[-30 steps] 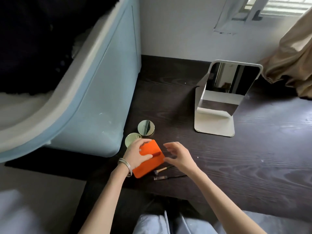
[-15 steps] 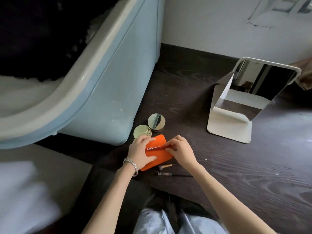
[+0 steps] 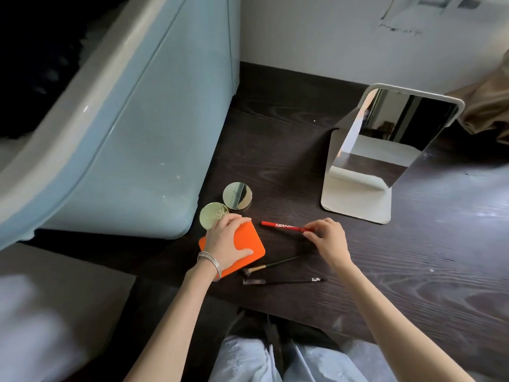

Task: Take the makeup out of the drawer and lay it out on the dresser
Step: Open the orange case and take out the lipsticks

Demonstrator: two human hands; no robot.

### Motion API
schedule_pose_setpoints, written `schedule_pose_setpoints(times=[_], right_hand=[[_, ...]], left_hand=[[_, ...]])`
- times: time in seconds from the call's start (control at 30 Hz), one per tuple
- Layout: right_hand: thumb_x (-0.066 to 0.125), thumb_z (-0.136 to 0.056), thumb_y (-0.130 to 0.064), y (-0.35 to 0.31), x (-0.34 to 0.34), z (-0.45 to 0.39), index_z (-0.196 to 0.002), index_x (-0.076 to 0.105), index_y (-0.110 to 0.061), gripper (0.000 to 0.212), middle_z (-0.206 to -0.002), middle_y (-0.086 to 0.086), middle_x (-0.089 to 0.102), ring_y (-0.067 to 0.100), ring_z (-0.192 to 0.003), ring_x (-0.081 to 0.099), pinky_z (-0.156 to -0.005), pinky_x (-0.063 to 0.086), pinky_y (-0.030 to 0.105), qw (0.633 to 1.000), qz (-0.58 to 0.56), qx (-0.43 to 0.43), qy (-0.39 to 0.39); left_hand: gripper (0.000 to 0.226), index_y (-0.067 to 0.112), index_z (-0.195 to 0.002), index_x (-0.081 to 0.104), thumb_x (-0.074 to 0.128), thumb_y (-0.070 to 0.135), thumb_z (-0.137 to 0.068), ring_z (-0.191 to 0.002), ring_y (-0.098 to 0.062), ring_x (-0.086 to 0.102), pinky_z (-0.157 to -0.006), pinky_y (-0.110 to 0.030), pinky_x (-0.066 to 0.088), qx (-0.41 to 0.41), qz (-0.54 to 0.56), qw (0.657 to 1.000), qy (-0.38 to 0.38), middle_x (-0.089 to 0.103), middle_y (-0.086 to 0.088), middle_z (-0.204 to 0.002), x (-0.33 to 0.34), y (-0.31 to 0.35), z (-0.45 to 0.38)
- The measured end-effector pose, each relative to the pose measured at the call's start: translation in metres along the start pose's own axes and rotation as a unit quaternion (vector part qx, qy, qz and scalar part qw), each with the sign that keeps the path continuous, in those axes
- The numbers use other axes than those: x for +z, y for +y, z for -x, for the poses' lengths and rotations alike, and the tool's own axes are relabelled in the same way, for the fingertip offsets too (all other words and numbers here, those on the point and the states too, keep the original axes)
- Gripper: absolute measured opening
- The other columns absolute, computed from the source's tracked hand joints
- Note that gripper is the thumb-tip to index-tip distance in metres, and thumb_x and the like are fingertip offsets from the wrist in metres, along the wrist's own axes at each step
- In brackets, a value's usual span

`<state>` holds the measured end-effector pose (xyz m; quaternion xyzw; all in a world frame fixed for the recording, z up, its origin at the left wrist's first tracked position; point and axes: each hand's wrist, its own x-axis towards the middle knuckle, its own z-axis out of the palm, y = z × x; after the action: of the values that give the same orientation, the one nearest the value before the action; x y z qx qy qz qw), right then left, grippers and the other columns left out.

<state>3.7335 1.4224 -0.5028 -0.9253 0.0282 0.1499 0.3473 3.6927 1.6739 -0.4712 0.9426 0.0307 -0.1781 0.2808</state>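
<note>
While the left hand (image 3: 225, 242) lies on the orange case (image 3: 248, 238), its fingers (image 3: 234, 220) are curled over the far edge of that case and the thumb presses on its top, so the hand holds the case down on the dark wooden surface (image 3: 413, 257). Silver bangles (image 3: 212, 261) sit on the left wrist. Far to the left of these fingers stands a big pale blue tub (image 3: 132, 139), resting on the same surface. Just beyond the left fingers are two round gold compacts: the nearer compact (image 3: 212, 215) touches the fingertips or almost touches them, I cannot tell which, and the shiny compact (image 3: 237, 196) sits just behind it to the right.

Between the two hands lies a red pencil (image 3: 281, 226) with white letters, pointing left toward the case but apart from it. The right hand (image 3: 327, 238) pinches the right end of this pencil between thumb and forefinger, the other fingers loosely bent. Nearer to the person than both hands, a small brush (image 3: 271, 264) with a dark handle lies slanted, its head just beside the corner of the case, and a thin dark pencil (image 3: 286, 282) lies almost level below it. Beyond the right fingers, well apart, a white standing mirror (image 3: 358, 205) leans back on its base. At the right edge hangs some beige cloth (image 3: 490, 106).
</note>
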Motion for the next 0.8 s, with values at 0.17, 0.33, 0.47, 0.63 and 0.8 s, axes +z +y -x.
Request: schedule_pose_setpoints(times=[0.17, 0.33, 0.47, 0.63, 0.8], right_hand=[[0.075, -0.076, -0.016, -0.002, 0.003, -0.001, -0.094, 0.072, -0.019, 0.019, -0.086, -0.007, 0.057, 0.024, -0.098, 0.056, -0.084, 0.048, 0.032, 1.000, -0.009, 0.008, -0.023], [0.074, -0.077, -0.016, -0.010, 0.001, 0.004, -0.098, 0.071, -0.019, 0.022, -0.091, -0.007, 0.060, 0.016, -0.097, 0.056, -0.082, 0.042, 0.021, 0.999, -0.045, 0.001, -0.025], [0.074, -0.078, -0.013, -0.020, -0.001, 0.014, -0.101, 0.070, -0.017, 0.024, -0.094, -0.005, 0.061, -0.001, -0.084, 0.056, -0.072, 0.039, -0.001, 0.994, -0.100, -0.005, -0.033], [0.075, -0.077, -0.014, -0.024, -0.010, 0.027, -0.100, 0.070, -0.020, 0.025, -0.096, -0.007, 0.062, -0.002, -0.090, 0.058, -0.078, 0.042, 0.003, 0.989, -0.143, -0.018, -0.028], [0.073, -0.078, -0.011, -0.019, -0.033, 0.041, -0.102, 0.067, -0.025, 0.028, -0.102, -0.003, 0.064, 0.005, -0.093, 0.064, -0.084, 0.051, 0.018, 0.980, -0.196, -0.016, -0.007]], left_hand=[[0.094, 0.037, -0.140, 0.024, 0.076, 0.051, -0.063, -0.133, -0.020, 0.023, -0.107, -0.042, 0.024, 0.000, -0.070, 0.996, -0.057, 0.022, 0.005, -0.145, 0.000, -0.005, 0.007], [0.101, 0.044, -0.141, 0.012, 0.076, 0.052, -0.062, -0.136, -0.024, 0.015, -0.109, -0.048, 0.020, 0.011, -0.129, 0.988, -0.085, 0.011, 0.003, -0.148, 0.006, -0.003, 0.005], [0.097, 0.044, -0.140, 0.012, 0.073, 0.048, -0.065, -0.134, -0.026, 0.020, -0.107, -0.048, 0.025, 0.013, -0.167, 0.983, -0.074, 0.013, 0.001, -0.148, 0.008, 0.006, 0.002], [0.098, 0.045, -0.140, 0.013, 0.073, 0.052, -0.063, -0.131, -0.025, 0.026, -0.103, -0.047, 0.031, 0.055, -0.153, 0.986, -0.039, 0.016, 0.003, -0.147, -0.007, 0.038, -0.014], [0.099, 0.045, -0.141, 0.015, 0.074, 0.051, -0.061, -0.128, -0.026, 0.026, -0.102, -0.047, 0.032, 0.105, -0.148, 0.983, -0.025, 0.018, 0.002, -0.146, -0.010, 0.095, -0.035]])
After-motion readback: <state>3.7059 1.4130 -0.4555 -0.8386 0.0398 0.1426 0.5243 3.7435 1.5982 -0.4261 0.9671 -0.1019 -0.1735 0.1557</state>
